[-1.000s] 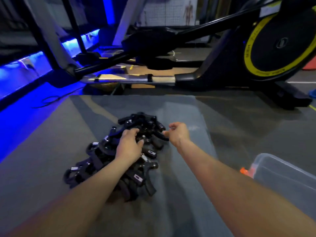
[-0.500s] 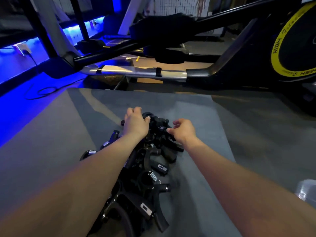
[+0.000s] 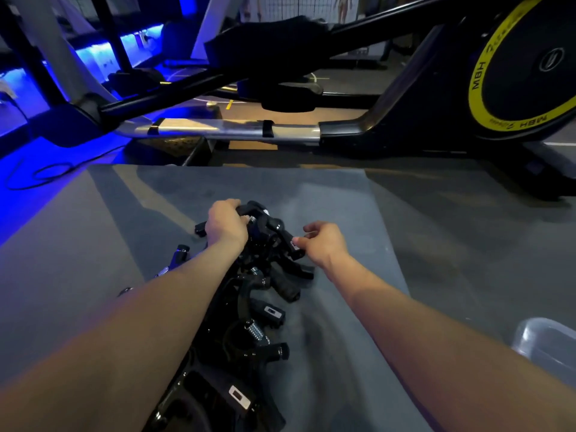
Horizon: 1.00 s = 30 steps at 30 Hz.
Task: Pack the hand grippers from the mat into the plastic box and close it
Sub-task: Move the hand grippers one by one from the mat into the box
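Several black hand grippers [image 3: 258, 310] with steel springs lie in a heap on the grey mat [image 3: 343, 307], running from the middle of the view to its bottom edge. My left hand [image 3: 226, 224] curls over the far end of the heap and grips a black handle there. At the heap's right edge my right hand [image 3: 324, 243] pinches the tip of another gripper's handle between thumb and fingers. A corner of the clear plastic box [image 3: 548, 347] shows at the lower right. My forearms hide part of the heap.
A black elliptical trainer [image 3: 389, 126] with a yellow-ringed flywheel [image 3: 523, 57] stands just beyond the mat's far edge. Blue-lit floor and a loose cable [image 3: 37, 176] lie to the left.
Both hands have moved to the far end of the heap. My left hand has closed on a handle there, my right hand has pinched one at the right edge. The view has drawn closer.
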Tool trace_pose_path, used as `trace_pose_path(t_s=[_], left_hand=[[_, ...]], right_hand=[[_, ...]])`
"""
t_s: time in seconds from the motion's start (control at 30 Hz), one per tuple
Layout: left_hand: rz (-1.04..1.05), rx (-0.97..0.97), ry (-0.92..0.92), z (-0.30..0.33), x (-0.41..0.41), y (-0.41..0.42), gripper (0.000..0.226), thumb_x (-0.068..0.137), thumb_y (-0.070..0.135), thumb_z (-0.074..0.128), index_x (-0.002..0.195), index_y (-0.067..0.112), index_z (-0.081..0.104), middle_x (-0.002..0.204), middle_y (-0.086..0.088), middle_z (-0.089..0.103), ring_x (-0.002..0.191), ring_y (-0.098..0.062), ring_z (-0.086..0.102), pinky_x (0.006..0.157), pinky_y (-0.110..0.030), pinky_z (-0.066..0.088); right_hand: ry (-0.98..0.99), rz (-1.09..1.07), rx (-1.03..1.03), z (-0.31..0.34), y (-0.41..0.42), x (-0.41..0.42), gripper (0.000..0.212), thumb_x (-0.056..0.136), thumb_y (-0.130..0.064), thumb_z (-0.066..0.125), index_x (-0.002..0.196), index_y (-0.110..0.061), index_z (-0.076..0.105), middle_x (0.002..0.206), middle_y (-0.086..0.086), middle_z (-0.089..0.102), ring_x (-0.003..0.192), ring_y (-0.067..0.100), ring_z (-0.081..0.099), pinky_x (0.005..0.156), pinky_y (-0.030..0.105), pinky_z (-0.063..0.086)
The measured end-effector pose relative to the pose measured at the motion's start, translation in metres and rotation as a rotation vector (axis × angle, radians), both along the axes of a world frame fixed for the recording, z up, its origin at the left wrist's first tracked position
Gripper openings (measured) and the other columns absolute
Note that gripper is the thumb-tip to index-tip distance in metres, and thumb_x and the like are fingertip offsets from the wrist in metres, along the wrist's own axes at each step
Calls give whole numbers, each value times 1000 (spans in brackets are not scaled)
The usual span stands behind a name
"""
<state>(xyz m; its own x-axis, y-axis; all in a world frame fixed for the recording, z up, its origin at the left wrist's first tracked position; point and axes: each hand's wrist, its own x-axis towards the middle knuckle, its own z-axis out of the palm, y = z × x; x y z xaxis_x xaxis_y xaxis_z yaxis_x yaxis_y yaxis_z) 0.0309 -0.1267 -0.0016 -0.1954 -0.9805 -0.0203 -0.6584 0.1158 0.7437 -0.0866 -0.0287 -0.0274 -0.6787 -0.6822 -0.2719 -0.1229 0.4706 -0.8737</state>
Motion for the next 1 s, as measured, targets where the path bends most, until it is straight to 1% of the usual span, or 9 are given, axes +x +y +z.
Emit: trace_pose_path(t_s=[0.13,0.2,0.37,0.47,0.57,0.63,0.7,0.83,1.0], left_hand=[[-15,-26,123,31,2,33,41,88,10,61,129,12,55,130,-9,58,117,-27,56,93,-28,41],[-26,-10,181,48,2,54,41,88,11,62,128,11,56,127,-8,60,113,-26,59,86,-26,43],[-73,96,358,80,-4,118,38,86,14,65,123,12,60,130,-10,58,112,-24,58,94,-29,47],[-129,187,448,86,-9,160,39,86,14,65,124,12,59,130,-8,57,106,-18,55,84,-24,43],[-214,281,480,83,-12,195,39,85,13,66,123,14,60,128,-8,58,116,-22,55,97,-27,42],[-294,300,462,79,-13,212,38,85,14,65,123,13,60,126,-9,60,115,-23,56,100,-28,42],[-417,224,338,76,-15,222,36,88,20,62,123,12,60,124,-10,61,113,-24,57,97,-29,42],[-625,-14,-28,77,-25,241,43,94,43,42,113,10,62,116,-16,60,107,-32,56,88,-36,44],[-685,-125,-9,87,-42,260,47,89,55,44,114,20,61,118,-6,56,109,-26,57,95,-38,46]], right_hand=[[15,-32,-26,34,33,-1,43,84,-10,68,123,1,54,86,4,54,86,16,52,77,22,38],[19,-57,-34,53,55,-1,45,84,-12,68,124,1,53,95,6,54,90,17,51,80,24,38],[29,-161,-58,91,127,-5,49,86,-17,66,130,-3,48,122,14,58,97,22,54,93,30,42],[-4,-255,-146,103,167,-4,53,84,-19,68,130,-2,47,115,12,57,87,20,54,86,33,45],[-6,-335,-231,109,201,-8,33,85,-11,65,114,-1,55,96,12,60,70,23,60,75,36,51],[48,-388,-201,110,224,-11,4,85,-7,62,88,-8,61,84,13,64,76,31,67,83,42,53],[112,-422,-155,107,242,-17,19,82,-6,62,66,-17,59,75,13,67,80,35,70,86,44,56],[252,-401,-80,109,262,-26,11,85,-9,60,86,-3,69,74,11,66,49,1,63,55,8,48],[374,-397,-1,117,280,-31,16,86,-13,57,82,-4,70,68,10,63,54,14,53,47,11,38]])
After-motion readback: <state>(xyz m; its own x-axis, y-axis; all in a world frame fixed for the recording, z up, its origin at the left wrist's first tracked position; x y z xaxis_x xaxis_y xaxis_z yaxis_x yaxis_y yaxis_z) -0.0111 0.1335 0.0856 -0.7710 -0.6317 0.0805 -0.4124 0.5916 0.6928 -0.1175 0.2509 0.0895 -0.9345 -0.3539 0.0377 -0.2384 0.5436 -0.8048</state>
